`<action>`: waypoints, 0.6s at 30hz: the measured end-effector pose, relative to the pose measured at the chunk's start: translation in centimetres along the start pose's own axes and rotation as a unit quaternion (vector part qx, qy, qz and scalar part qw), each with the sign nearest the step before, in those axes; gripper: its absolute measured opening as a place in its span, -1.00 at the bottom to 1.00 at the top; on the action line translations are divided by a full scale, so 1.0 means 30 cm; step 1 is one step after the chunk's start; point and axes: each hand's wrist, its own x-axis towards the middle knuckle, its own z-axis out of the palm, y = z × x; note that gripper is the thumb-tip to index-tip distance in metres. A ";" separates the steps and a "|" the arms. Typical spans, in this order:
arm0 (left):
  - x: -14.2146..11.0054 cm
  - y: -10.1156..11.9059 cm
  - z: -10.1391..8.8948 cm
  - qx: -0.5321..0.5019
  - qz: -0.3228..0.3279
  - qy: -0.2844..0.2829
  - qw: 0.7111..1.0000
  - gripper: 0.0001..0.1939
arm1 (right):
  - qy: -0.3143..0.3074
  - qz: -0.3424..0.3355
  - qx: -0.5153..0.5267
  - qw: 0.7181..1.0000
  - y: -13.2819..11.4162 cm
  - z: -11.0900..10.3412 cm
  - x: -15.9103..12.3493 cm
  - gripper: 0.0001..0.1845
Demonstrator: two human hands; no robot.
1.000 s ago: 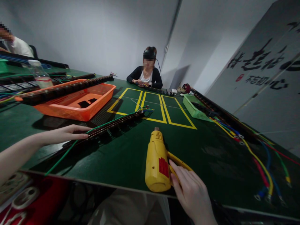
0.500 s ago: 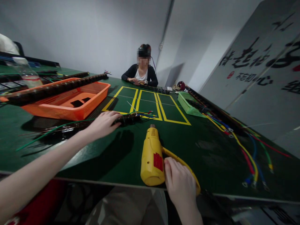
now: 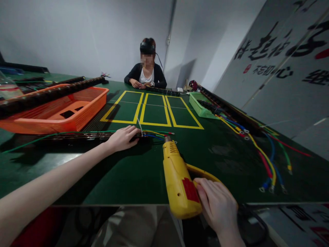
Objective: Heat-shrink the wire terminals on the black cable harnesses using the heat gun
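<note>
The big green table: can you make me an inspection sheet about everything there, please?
Surface: green table, marked with yellow lines.
Things in use: yellow heat gun; dark strip with coloured wires at its end.
Clutter: orange basket, another strip across it; green basket holding dark pieces.
Hands: right hand grips the yellow heat gun's handle; left hand lies over the dark strip, grip unclear.
Cables: ring-ended cables spread at right.
Surroundings: seated person opposite; black writing at right.

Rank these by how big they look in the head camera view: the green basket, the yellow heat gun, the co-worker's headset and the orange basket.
1. Orange basket, partly covered
2. Yellow heat gun
3. Green basket
4. Headset

The heat gun is nearest the camera, so its real size rank is unsure.
</note>
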 end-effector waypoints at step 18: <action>0.312 0.045 0.035 -0.411 -0.117 -0.243 0.871 -0.53 | 0.074 -0.005 -0.005 0.997 -0.032 0.009 -0.042 -0.73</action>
